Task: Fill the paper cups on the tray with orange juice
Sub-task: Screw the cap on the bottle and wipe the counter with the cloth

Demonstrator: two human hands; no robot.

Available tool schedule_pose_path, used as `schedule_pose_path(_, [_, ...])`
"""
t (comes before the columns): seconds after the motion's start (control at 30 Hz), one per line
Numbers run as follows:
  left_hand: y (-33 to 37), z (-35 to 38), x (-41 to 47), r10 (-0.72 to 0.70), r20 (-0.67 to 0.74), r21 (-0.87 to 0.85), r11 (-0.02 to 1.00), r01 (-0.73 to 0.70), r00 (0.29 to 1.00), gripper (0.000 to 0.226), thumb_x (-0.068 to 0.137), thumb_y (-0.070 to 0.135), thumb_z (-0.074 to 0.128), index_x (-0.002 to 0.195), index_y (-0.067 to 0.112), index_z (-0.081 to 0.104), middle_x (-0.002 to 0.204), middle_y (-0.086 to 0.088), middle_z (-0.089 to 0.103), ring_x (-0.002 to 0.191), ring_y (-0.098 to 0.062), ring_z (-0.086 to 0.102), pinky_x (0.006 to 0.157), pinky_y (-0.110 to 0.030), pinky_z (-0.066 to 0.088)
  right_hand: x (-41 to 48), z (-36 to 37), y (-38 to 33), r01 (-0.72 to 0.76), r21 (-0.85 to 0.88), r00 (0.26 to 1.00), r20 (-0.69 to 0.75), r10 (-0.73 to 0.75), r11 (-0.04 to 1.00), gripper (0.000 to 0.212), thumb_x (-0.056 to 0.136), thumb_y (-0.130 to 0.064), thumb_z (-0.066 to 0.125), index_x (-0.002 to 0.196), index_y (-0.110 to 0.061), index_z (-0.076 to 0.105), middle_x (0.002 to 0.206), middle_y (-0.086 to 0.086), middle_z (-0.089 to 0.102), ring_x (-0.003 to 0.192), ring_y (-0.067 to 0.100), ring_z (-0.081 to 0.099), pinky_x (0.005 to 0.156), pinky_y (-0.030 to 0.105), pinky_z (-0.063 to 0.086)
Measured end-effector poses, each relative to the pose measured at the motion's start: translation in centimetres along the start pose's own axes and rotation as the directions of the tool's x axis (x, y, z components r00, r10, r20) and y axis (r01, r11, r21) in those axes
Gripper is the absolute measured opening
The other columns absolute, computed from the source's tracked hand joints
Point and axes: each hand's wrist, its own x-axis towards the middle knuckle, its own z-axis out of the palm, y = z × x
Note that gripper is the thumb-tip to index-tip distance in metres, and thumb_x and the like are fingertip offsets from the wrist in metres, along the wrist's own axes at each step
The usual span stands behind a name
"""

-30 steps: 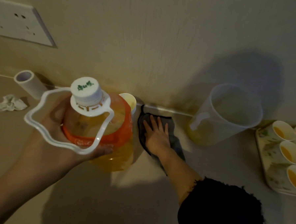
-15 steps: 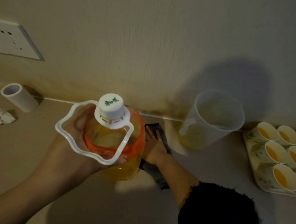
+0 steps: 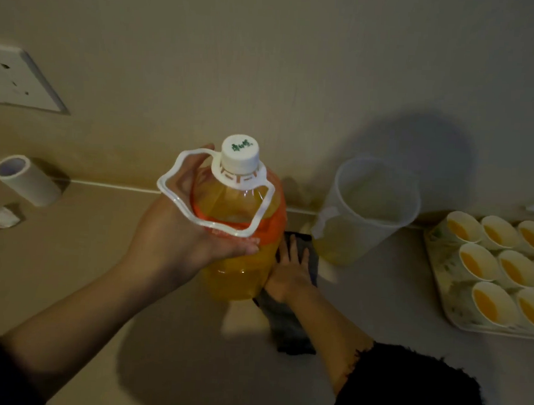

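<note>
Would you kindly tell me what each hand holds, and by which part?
The left hand grips the juice bottle round its upper body; the right hand holds nothing, resting flat on the cloth.

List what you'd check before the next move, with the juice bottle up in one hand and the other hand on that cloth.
1. Bottle closed: the cap is on the juice bottle. Ok.
2. Grip: the left hand is curled round the bottle's body. Ok.
3. Dry counter under the lifted bottle: cannot tell, the bottle hides it.
4. Wiping: the right hand lies flat on the grey cloth. Ok.
5. Out of the way: the pitcher stands upright, apart from both hands. Ok.
6. Filled: all paper cups in view on the tray hold juice. Ok, but the tray runs off frame, so cannot tell for the rest.
</note>
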Motion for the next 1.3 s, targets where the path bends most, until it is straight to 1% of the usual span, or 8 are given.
schedule_pose_path(0.07, [0.3,0.6,0.5,-0.025,0.011,-0.002,1.000,0.025,1.000,0.111,0.033,0.057,0.088,0.129,0.041,0.034,0.115,0.039,0.043,0.115,-0.002,0.051,0.093,-0.027,0.048,-1.3,0.8,0.3,0.042,-0.006,0.998,0.035,-0.042,0.999,0.072,0.096,-0.060,0.020,0.151,-0.027,-0.013,0.155,0.006,-0.028,0.141,0.034,-0.028,0.112,0.061,-0.012])
schedule_pose_path(0.13, [0.3,1.4,0.9,-0.031,0.017,-0.030,0.999,0.031,0.999,0.109,0.037,0.046,0.087,0.133,0.035,0.035,0.119,0.031,0.046,0.117,-0.007,0.051,0.095,-0.033,0.048,-2.2,1.2,0.9,0.051,-0.012,0.997,0.057,-0.050,0.999,0.067,0.098,-0.054,0.020,0.152,-0.027,-0.010,0.155,0.005,-0.028,0.141,0.033,-0.028,0.112,0.061,-0.010])
schedule_pose_path(0.4, [-0.5,4.8,4.0,-0.040,0.033,-0.117,0.992,0.044,0.999,0.119,0.043,0.024,0.091,0.143,0.023,0.027,0.133,0.012,0.046,0.123,-0.010,0.046,0.103,-0.032,0.041,-6.3,1.3,4.1,0.286,0.003,0.951,0.123,-0.284,0.958,0.063,0.099,-0.017,0.044,0.152,-0.033,0.012,0.158,-0.004,-0.019,0.145,0.024,-0.020,0.116,0.056,-0.004])
schedule_pose_path(0.53, [-1.1,5.8,6.1,-0.059,0.020,-0.158,0.985,0.062,0.998,0.118,0.044,0.019,0.090,0.144,0.023,0.027,0.132,0.010,0.047,0.120,-0.010,0.047,0.091,-0.020,0.042,-7.6,1.7,6.5,0.444,-0.042,0.892,0.111,-0.438,0.895,0.071,0.091,-0.003,0.051,0.150,-0.033,0.025,0.160,-0.008,-0.009,0.147,0.019,-0.014,0.116,0.050,-0.005])
schedule_pose_path(0.67, [-1.3,6.3,7.9,-0.062,-0.004,-0.170,0.984,0.060,0.998,0.119,0.045,0.017,0.090,0.145,0.022,0.025,0.131,0.011,0.047,0.120,-0.009,0.046,0.099,-0.026,0.044,-7.5,2.0,6.9,0.491,-0.045,0.869,0.090,-0.486,0.870,0.072,0.090,-0.004,0.056,0.149,-0.033,0.027,0.160,-0.007,-0.006,0.147,0.019,-0.013,0.117,0.049,-0.007])
schedule_pose_path(0.9, [-1.8,6.3,9.9,-0.037,0.023,-0.117,0.992,0.039,0.999,0.096,0.057,0.005,0.086,0.132,0.026,0.030,0.119,0.020,0.046,0.111,-0.003,0.045,0.087,-0.006,0.040,-7.0,2.2,7.0,0.507,-0.043,0.860,0.087,-0.502,0.861,0.075,0.086,-0.004,0.060,0.148,-0.032,0.028,0.161,-0.007,-0.005,0.147,0.019,-0.014,0.116,0.051,-0.007])
schedule_pose_path(1.03, [-1.9,6.1,10.4,-0.044,0.041,-0.128,0.991,0.049,0.998,0.106,0.058,0.006,0.086,0.142,0.020,0.024,0.126,0.012,0.043,0.116,-0.007,0.042,0.096,-0.025,0.038,-6.8,2.0,6.6,0.506,-0.054,0.861,0.090,-0.500,0.861,0.071,0.089,-0.005,0.056,0.148,-0.034,0.028,0.160,-0.008,-0.006,0.146,0.018,-0.014,0.116,0.052,-0.008])
schedule_pose_path(1.3, [-1.5,5.4,9.3,-0.014,0.030,0.029,0.999,0.013,0.999,0.109,0.055,0.020,0.090,0.142,0.021,0.025,0.129,0.009,0.040,0.121,-0.010,0.040,0.105,-0.034,0.037,-4.7,1.6,1.8,0.461,-0.108,0.886,0.111,-0.450,0.881,0.069,0.096,-0.016,0.050,0.151,-0.036,0.014,0.159,-0.007,-0.018,0.145,0.022,-0.021,0.115,0.056,-0.008])
